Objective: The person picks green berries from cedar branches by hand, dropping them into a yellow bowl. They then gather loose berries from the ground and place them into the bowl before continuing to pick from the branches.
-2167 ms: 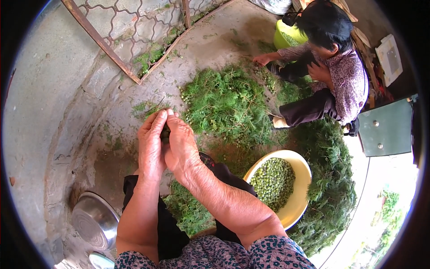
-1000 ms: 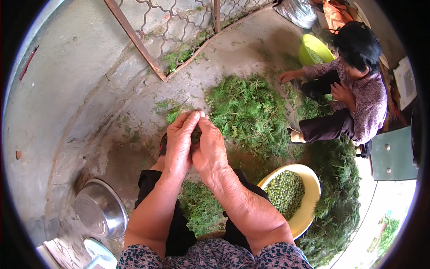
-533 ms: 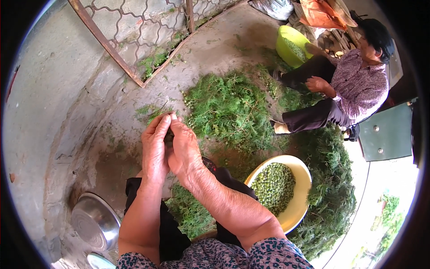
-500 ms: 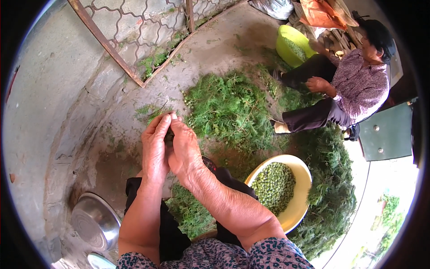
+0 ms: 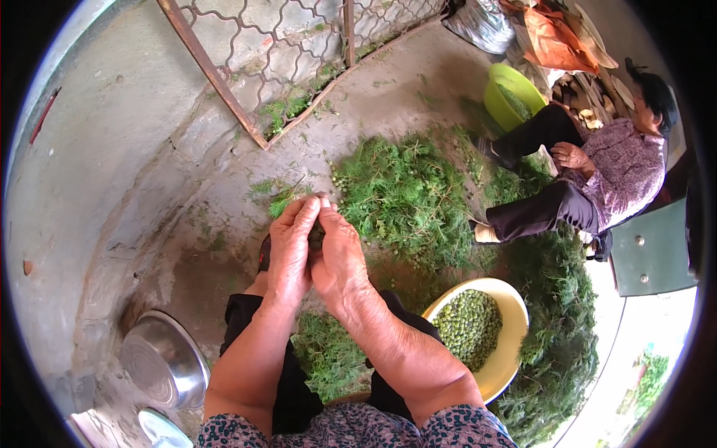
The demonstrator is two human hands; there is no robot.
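Note:
My left hand (image 5: 290, 240) and my right hand (image 5: 337, 250) are cupped against each other above the ground, with thumbs and fingertips meeting. Something dark greenish shows in the narrow gap between the palms, mostly hidden, so its kind is unclear. Just beyond them lies a heap of feathery green sprigs (image 5: 403, 187), with small round green cones scattered at its edge. A loose green sprig (image 5: 284, 200) is by my left fingertips. To the right of my right forearm, a pale yellow basin (image 5: 514, 317) holds many small round green cones (image 5: 467, 328).
Another person (image 5: 616, 168) sits at the right, beside a lime-green basin (image 5: 499, 101). More green branches (image 5: 560, 299) are piled behind the yellow basin. A metal bowl (image 5: 166, 358) stands at lower left by the wall (image 5: 97, 187). A rusty metal gate (image 5: 216, 75) stands at the back.
My cupped hands stay pressed together. The whole view has shifted, so most things appear further right and lower. The other person's near hand has moved in front of their body.

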